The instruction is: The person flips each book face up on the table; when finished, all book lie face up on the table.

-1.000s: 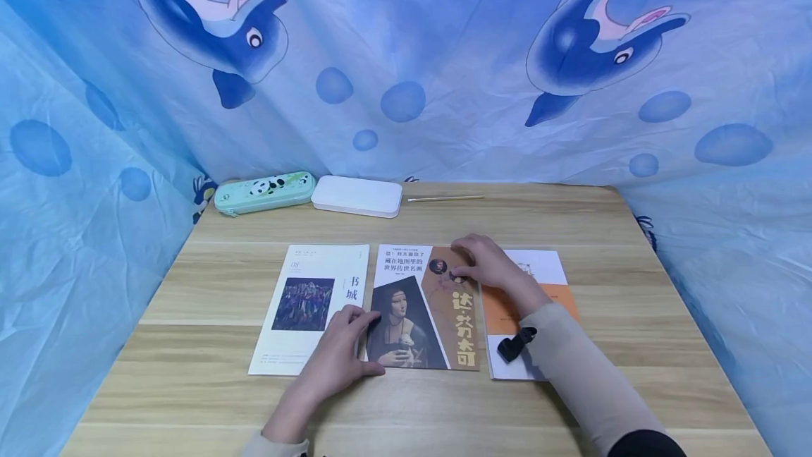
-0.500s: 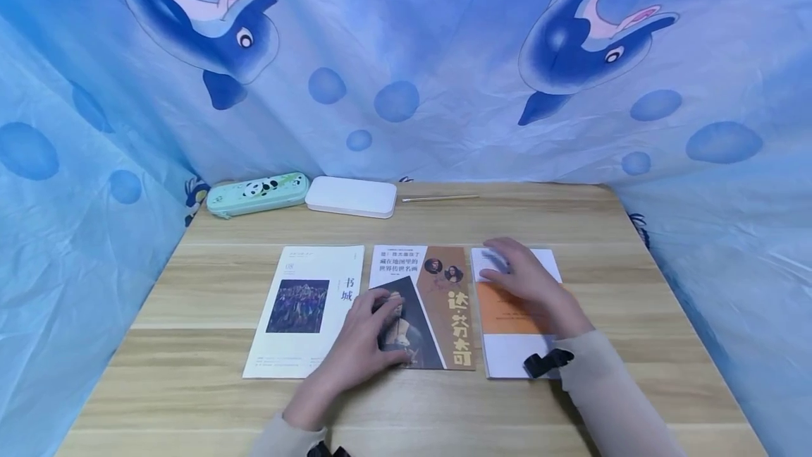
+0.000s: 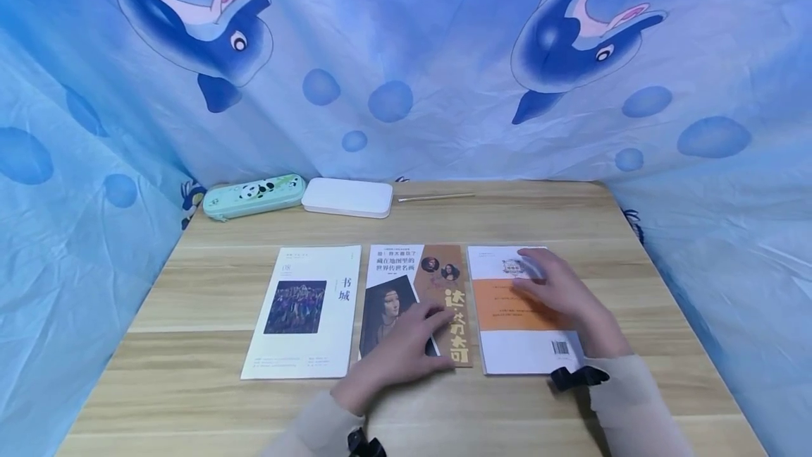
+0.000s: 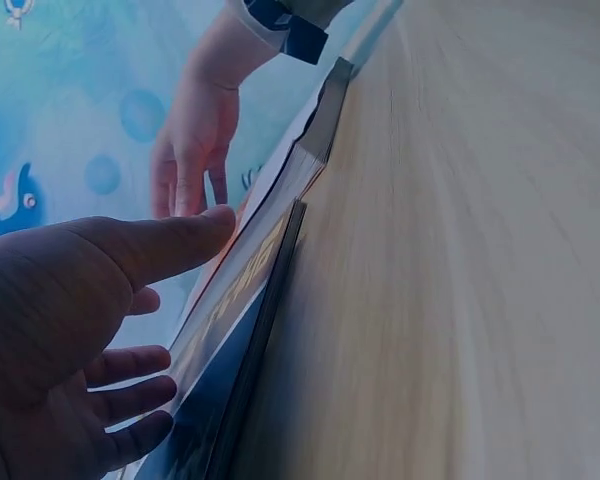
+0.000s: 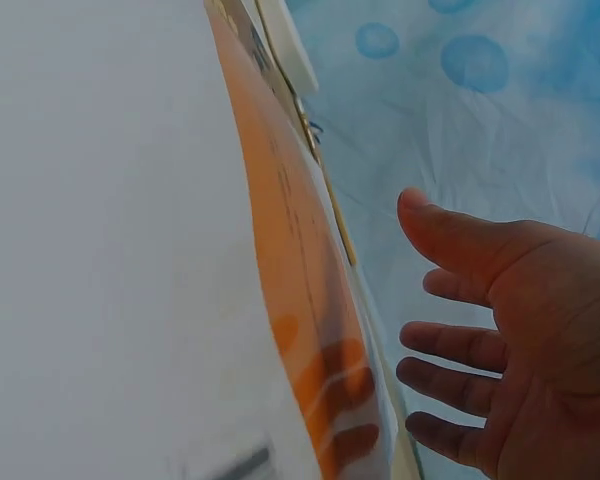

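Three books lie flat in a row on the wooden table. The left one is a white book with a dark picture. In the middle is a brown and white book with a portrait on its cover. At the right lies a white book with an orange band. My left hand hovers over the middle book, fingers spread and holding nothing in the left wrist view. My right hand is over the right book, its fingers apart and empty in the right wrist view.
Along the table's back stand a green panda pencil case, a white flat case and a thin brush. A blue dolphin-print curtain encloses the table at the back and sides.
My right hand has left the middle book's upper right corner and moved right over the right book. My left hand has moved right, from the middle book's left edge to above its cover.
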The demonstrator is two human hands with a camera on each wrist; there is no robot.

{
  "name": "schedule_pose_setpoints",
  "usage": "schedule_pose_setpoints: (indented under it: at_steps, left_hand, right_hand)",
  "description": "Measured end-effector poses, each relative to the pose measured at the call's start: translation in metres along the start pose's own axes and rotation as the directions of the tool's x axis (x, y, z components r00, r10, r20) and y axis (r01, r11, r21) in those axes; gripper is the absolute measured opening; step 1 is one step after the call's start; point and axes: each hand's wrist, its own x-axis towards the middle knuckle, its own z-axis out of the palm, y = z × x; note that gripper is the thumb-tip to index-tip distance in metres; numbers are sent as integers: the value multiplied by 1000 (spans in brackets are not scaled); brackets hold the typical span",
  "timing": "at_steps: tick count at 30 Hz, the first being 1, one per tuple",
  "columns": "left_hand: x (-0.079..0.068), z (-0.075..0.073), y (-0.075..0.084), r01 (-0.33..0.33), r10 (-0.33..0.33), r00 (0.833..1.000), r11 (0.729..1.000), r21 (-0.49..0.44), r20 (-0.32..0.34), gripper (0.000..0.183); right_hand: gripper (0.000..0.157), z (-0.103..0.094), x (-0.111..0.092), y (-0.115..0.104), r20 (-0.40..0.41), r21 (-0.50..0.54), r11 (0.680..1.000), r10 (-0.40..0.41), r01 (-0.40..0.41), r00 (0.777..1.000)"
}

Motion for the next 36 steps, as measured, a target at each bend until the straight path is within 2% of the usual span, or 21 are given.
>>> schedule_pose_setpoints:
  at_steps: [4, 11, 19, 26, 29, 36]
  left_hand:
    - [8, 5, 6, -9, 9, 1000, 1000, 12, 28, 83]
    - [21, 17, 18, -26, 18, 997, 994, 102, 81, 80]
    - [32, 29, 33, -61, 34, 991, 977, 202, 131, 88]
    - [36, 35, 45, -45, 18, 992, 972, 230, 122, 102]
    - [37, 36, 48, -40, 13, 994, 970, 241, 113, 100]
    - [36, 37, 49, -23, -3, 994, 969, 246, 105, 100]
  right_hand:
    - [70, -5, -4, 14, -3, -11, 999, 53, -53, 999]
    - [74, -7, -2, 38, -19, -7, 995, 95, -95, 995]
    - [84, -4, 2, 56, 16, 95, 984, 147, -148, 989]
    - [91, -2, 2, 60, 43, 226, 948, 219, -223, 975]
    - [89, -3, 1, 60, 20, 243, 946, 218, -216, 976]
    - [83, -8, -3, 63, -39, 199, 964, 187, -176, 981]
